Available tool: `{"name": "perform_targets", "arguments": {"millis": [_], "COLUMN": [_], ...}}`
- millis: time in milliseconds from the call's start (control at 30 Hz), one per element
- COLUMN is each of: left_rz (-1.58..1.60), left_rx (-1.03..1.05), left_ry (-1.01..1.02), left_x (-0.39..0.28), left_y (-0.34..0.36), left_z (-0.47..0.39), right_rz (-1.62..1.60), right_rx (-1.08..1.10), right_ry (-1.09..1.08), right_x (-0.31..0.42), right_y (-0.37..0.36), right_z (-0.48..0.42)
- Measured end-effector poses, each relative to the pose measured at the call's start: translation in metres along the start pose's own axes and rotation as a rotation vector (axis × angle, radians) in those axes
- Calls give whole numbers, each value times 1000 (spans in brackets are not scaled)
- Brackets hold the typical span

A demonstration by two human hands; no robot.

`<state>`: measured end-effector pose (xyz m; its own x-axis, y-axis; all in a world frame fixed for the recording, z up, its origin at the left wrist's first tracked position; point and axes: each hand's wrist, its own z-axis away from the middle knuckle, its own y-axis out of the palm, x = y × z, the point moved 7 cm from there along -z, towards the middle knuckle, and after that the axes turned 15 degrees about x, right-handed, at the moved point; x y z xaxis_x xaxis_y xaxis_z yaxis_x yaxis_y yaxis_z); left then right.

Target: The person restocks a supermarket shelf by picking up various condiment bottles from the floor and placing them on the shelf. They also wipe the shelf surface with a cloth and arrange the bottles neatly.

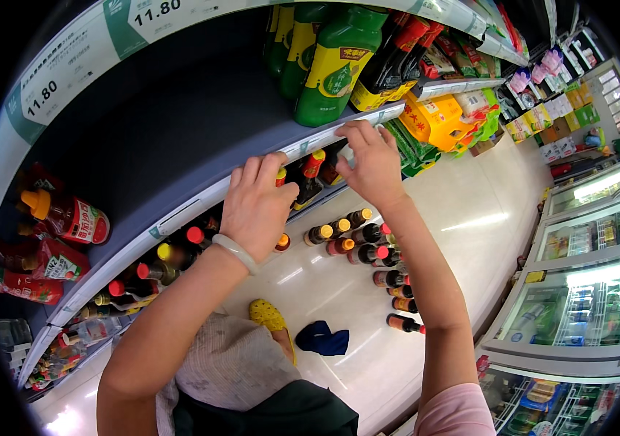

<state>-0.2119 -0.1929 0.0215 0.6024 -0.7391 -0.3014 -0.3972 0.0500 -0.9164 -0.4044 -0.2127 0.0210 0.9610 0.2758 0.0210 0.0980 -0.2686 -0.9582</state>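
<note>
My left hand [258, 204], with a pale bangle at its wrist, rests its fingertips on the front rail of a dark store shelf [179, 109]. To its right, my right hand [372, 158] touches the same rail with bent fingers, below a green squeeze bottle of oyster sauce [337, 71]. A small whitish thing shows by its thumb, and I cannot tell whether it is held. A red-capped dark glass bottle [311, 174] stands on the lower shelf between my hands. Dark sauce bottles in a yellow-labelled pack [391, 65] stand right of the green bottle.
Several sauce bottles [367, 253] stand on the tiled floor, near a dark blue cloth [322, 338]. A ketchup bottle [83, 218] and pouches [59, 261] are at the shelf's left. Glass-door refrigerators [577, 305] line the right side. Yellow rice bags [435, 120] lie beyond my right hand.
</note>
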Motion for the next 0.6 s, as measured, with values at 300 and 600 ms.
{"name": "perform_targets", "arguments": {"millis": [300,600], "left_rz": [178,1256], "left_rx": [-118,-102], "left_ry": [-11,-349], "left_x": [7,39], "left_y": [-22,19], "left_z": [16,3], "right_rz": [-151,-821], "right_rx": [-48,-30], "right_ry": [-187,-137], "right_x": [58,37], "right_y": [5,-21], "right_z": [-3,13]}}
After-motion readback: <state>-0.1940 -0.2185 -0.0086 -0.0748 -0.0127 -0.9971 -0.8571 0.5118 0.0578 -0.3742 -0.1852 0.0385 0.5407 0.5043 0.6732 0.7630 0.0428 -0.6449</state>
